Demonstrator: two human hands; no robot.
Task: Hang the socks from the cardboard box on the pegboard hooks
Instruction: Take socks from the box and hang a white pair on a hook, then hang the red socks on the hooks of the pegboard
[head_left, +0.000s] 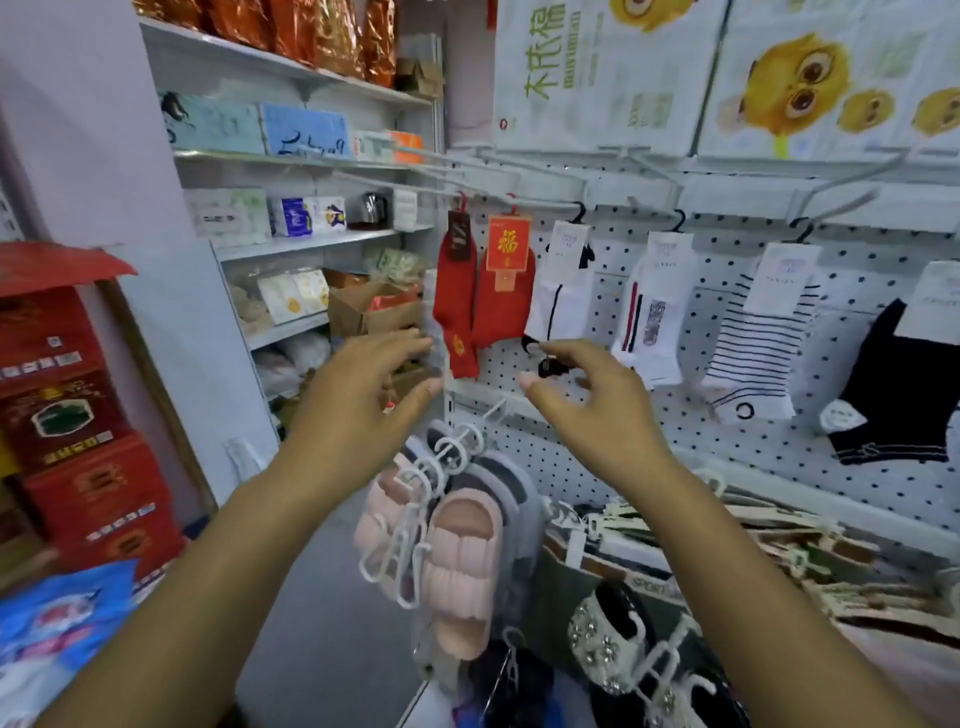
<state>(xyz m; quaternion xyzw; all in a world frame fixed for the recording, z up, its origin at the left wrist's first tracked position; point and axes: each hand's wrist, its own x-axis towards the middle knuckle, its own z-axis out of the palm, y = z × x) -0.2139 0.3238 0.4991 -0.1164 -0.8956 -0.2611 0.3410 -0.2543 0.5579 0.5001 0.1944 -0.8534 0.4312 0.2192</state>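
Note:
Socks hang in a row from hooks on the white pegboard (727, 441): two red pairs (457, 296), a white sock with black trim (561, 301), a white sock with stripes down its side (654, 312), a black-striped one (758, 343) and a black one (893, 395). My left hand (363, 384) is raised with fingers spread, just left of the red socks and holding nothing. My right hand (597, 395) is below the white black-trimmed sock. That sock's black toe lies between its curled fingers and thumb; whether they grip it is unclear. I see no sock box.
Pink and grey slippers (457, 561) hang on white clips below my hands, with more footwear (613, 639) to the right. Stocked shelves (311, 239) stand on the left, red cartons (67, 415) at far left. Large printed packs (727, 73) sit above the pegboard.

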